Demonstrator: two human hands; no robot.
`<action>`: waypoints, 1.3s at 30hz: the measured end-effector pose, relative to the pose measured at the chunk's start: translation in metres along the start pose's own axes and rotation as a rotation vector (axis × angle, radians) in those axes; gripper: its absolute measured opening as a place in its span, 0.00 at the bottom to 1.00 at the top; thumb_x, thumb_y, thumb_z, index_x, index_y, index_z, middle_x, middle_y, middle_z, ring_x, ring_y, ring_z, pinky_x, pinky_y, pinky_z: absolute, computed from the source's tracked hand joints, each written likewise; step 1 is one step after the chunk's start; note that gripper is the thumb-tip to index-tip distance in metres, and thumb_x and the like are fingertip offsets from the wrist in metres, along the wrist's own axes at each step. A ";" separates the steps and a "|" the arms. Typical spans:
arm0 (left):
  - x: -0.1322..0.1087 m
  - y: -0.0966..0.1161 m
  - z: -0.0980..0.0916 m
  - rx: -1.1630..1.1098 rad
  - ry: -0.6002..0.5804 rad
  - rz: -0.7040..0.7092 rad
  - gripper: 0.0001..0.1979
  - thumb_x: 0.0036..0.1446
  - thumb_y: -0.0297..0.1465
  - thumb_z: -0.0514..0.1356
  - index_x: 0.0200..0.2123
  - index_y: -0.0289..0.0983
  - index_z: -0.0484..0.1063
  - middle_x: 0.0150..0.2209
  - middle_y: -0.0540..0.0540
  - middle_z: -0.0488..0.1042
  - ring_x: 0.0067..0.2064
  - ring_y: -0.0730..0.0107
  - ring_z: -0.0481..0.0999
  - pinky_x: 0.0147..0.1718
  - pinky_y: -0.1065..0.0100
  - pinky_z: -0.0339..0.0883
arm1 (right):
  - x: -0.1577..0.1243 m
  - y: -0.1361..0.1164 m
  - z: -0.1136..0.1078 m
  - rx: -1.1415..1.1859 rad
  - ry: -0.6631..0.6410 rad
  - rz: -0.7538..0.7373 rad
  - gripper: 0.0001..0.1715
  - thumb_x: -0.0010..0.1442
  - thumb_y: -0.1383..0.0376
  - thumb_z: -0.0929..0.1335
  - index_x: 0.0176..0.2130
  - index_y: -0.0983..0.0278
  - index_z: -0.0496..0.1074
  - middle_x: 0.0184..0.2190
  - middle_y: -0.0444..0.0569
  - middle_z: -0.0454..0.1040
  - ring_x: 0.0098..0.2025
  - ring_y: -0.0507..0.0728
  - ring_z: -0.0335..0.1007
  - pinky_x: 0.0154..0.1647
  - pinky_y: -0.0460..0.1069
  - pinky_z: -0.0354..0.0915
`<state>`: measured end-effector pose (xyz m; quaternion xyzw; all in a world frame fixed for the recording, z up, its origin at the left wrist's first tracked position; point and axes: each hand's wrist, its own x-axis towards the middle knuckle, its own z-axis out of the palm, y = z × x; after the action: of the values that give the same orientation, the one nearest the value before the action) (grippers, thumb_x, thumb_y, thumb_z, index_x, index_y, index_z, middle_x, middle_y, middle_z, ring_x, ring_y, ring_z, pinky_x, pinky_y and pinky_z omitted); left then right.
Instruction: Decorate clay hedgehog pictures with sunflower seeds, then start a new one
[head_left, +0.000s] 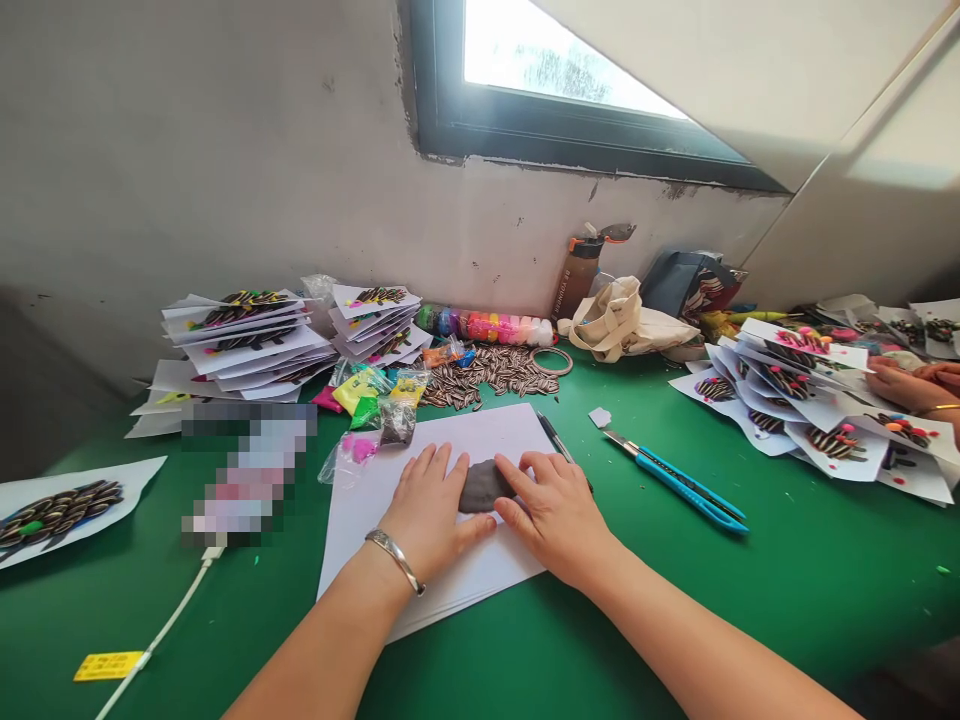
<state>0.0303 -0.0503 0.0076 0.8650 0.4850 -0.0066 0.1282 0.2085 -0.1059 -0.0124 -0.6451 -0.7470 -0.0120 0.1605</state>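
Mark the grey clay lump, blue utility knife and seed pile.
grey clay lump [482,486]: head view, middle of its exposed top.
blue utility knife [688,488]: head view, middle of its blue handle.
seed pile [499,372]: head view, centre of the heap.

2 flat hands, left hand [427,510] and right hand [559,515], on grey clay [484,485]

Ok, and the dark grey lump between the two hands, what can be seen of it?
The grey lump looks like soft modelling clay, matte and dark brownish grey, pressed into a low slab with rounded edges. It lies on the white paper sheet on the green table. The left hand lies flat against its left end and the right hand against its right end, so only the middle shows.
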 end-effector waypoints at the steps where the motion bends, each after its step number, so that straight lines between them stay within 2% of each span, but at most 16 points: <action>1: 0.000 0.000 0.000 0.000 0.002 -0.001 0.40 0.50 0.52 0.53 0.61 0.34 0.56 0.63 0.34 0.50 0.64 0.46 0.45 0.59 0.50 0.43 | 0.001 -0.001 0.000 -0.013 0.001 -0.001 0.24 0.62 0.51 0.58 0.55 0.52 0.62 0.43 0.50 0.67 0.43 0.59 0.59 0.43 0.54 0.54; 5: 0.000 0.000 0.000 -0.001 0.005 -0.003 0.40 0.50 0.52 0.53 0.61 0.35 0.56 0.63 0.35 0.51 0.64 0.46 0.45 0.59 0.50 0.43 | 0.004 -0.003 -0.001 -0.047 0.018 0.002 0.22 0.61 0.51 0.59 0.52 0.52 0.66 0.41 0.50 0.68 0.41 0.59 0.60 0.40 0.54 0.54; 11: -0.001 0.001 -0.003 -0.035 -0.006 -0.004 0.40 0.50 0.51 0.54 0.60 0.34 0.56 0.64 0.35 0.50 0.64 0.46 0.44 0.59 0.50 0.42 | 0.002 0.004 -0.001 0.052 0.025 0.020 0.26 0.63 0.53 0.58 0.59 0.54 0.58 0.42 0.50 0.69 0.43 0.58 0.60 0.43 0.54 0.56; 18: -0.001 0.002 -0.003 -0.046 0.005 -0.013 0.39 0.49 0.50 0.55 0.60 0.34 0.56 0.63 0.35 0.50 0.64 0.46 0.44 0.60 0.50 0.42 | 0.002 0.001 -0.004 0.040 0.015 -0.003 0.19 0.62 0.55 0.59 0.50 0.54 0.68 0.41 0.50 0.68 0.43 0.58 0.61 0.45 0.54 0.56; 25: -0.001 0.002 -0.002 -0.039 -0.006 -0.008 0.39 0.50 0.51 0.54 0.60 0.33 0.56 0.64 0.34 0.49 0.64 0.46 0.44 0.59 0.49 0.42 | -0.001 0.012 0.000 0.134 0.056 0.004 0.21 0.63 0.57 0.59 0.54 0.58 0.65 0.41 0.50 0.69 0.44 0.57 0.62 0.44 0.53 0.59; 30: -0.001 0.001 -0.003 -0.033 -0.009 -0.010 0.40 0.50 0.51 0.54 0.61 0.34 0.56 0.64 0.35 0.49 0.64 0.46 0.43 0.60 0.50 0.42 | -0.004 0.011 -0.003 0.106 0.039 -0.017 0.16 0.62 0.58 0.60 0.46 0.56 0.71 0.39 0.49 0.69 0.41 0.57 0.62 0.43 0.53 0.59; 36: 0.000 0.001 -0.002 -0.034 -0.004 -0.011 0.40 0.49 0.51 0.54 0.60 0.35 0.56 0.64 0.35 0.49 0.64 0.47 0.44 0.59 0.50 0.42 | -0.003 0.013 -0.001 0.123 0.085 -0.008 0.18 0.62 0.58 0.60 0.49 0.57 0.70 0.40 0.50 0.70 0.43 0.57 0.64 0.43 0.52 0.60; 39: 0.000 0.001 -0.002 -0.029 -0.004 -0.016 0.40 0.49 0.51 0.54 0.60 0.35 0.56 0.64 0.36 0.50 0.64 0.47 0.44 0.59 0.51 0.42 | -0.003 0.013 -0.001 0.110 0.064 -0.026 0.16 0.62 0.58 0.61 0.46 0.56 0.72 0.39 0.49 0.70 0.41 0.56 0.64 0.42 0.52 0.60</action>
<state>0.0307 -0.0507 0.0100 0.8593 0.4915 -0.0025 0.1416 0.2213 -0.1070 -0.0142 -0.6248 -0.7493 0.0064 0.2196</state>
